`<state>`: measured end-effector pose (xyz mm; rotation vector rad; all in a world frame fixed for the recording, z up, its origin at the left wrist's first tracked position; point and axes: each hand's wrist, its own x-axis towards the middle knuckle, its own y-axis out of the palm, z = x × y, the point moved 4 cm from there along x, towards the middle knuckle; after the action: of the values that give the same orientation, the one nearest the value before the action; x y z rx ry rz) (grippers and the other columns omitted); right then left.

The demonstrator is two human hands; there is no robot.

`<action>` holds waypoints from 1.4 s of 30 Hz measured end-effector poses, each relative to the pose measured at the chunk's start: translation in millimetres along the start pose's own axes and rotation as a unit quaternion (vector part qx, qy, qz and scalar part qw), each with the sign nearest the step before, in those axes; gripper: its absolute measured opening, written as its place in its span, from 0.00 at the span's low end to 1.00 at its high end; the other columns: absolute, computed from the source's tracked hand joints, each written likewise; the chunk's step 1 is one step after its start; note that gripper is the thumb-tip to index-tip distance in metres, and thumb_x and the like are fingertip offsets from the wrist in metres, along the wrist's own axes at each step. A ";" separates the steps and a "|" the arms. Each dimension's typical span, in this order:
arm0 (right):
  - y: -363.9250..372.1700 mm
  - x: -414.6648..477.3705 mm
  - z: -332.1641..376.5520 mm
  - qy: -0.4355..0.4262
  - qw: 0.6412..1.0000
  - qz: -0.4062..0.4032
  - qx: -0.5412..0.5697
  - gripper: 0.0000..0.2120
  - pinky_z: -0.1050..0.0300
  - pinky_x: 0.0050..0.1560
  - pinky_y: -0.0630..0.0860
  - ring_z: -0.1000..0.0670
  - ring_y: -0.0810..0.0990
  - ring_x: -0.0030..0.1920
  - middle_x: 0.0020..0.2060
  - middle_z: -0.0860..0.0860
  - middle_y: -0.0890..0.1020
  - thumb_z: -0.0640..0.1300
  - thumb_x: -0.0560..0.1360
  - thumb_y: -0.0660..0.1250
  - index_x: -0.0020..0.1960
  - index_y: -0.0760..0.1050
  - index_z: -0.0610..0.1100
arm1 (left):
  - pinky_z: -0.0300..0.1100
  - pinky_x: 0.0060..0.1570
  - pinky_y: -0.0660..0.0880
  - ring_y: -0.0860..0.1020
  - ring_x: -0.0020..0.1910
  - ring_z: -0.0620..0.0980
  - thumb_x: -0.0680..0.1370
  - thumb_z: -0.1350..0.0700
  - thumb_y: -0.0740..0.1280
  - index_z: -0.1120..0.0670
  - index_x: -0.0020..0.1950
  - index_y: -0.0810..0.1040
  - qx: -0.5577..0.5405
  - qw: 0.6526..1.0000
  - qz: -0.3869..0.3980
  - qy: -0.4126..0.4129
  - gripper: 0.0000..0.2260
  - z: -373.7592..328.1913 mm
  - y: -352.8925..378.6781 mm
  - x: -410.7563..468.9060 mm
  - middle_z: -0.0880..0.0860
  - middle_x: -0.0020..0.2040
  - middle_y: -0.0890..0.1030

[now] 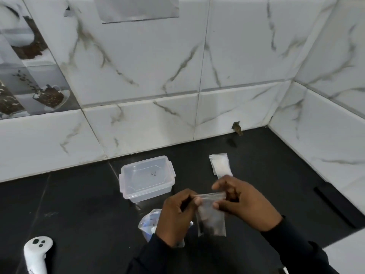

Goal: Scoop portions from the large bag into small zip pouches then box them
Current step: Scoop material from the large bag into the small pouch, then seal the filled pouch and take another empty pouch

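Held upright over the black bench [79,214], near centre: a small zip pouch [212,216], clear film, with dark contents settled at the bottom. Pinched along the top strip from both ends, by the left hand [175,216] at the left corner and the right hand [243,202] at the right, thumbs and fingertips clamped on either side of the film. Judged to be pressing the zip closed, which would explain the level top edge and the hanging body: portion kept low, away from the seal. Too blurred to tell whether the strip is sealed along its whole length.

Just beside the left wrist and partly hidden behind it, lying on the bench: the large bag [148,224], crumpled clear plastic, close at hand for the next scoop. Farther off and to the left: a clear plastic box [146,192] with side clips, seemingly empty, set within reach to take finished pouches; cannot tell whether a lid is on. Far right, just beyond the right hand: a flat stack of empty pouches [220,165]. Near left, well apart: a white handheld controller [37,254]. Behind everything, a marble-patterned tiled wall [148,66].
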<state>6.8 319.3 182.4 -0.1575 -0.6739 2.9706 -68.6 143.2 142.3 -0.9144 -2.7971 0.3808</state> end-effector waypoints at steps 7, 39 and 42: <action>-26.3 -21.2 -113.0 0.146 0.966 -0.102 0.189 0.10 0.56 0.35 0.75 0.48 0.79 0.38 0.37 0.39 0.82 0.43 0.78 0.69 0.47 0.84 0.36 | 0.37 0.40 0.77 0.80 0.38 0.42 0.79 0.55 0.66 0.52 0.42 0.80 0.063 0.997 0.052 0.012 0.06 25.0 89.2 43.5 0.48 0.37 0.82; -62.6 194.2 -239.2 0.324 0.925 -0.191 -0.052 0.14 0.56 0.49 0.73 0.44 0.80 0.52 0.47 0.46 0.80 0.47 0.70 0.77 0.49 0.77 0.41 | 0.39 0.45 0.73 0.80 0.49 0.50 0.73 0.53 0.73 0.54 0.57 0.77 -0.020 0.954 -0.066 -0.291 0.15 157.1 157.5 214.1 0.53 0.54 0.81; -62.8 189.9 -236.7 0.299 0.926 -0.223 -0.046 0.11 0.57 0.43 0.73 0.46 0.79 0.45 0.41 0.47 0.81 0.45 0.70 0.76 0.40 0.75 0.42 | 0.40 0.49 0.74 0.79 0.49 0.51 0.74 0.52 0.72 0.52 0.53 0.78 -0.002 0.953 -0.089 -0.290 0.10 162.8 151.7 217.9 0.54 0.54 0.80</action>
<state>-148.6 497.4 -17.9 -0.7656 -0.6495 2.2709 -197.4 361.4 -38.8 -0.6137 -3.3708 0.7169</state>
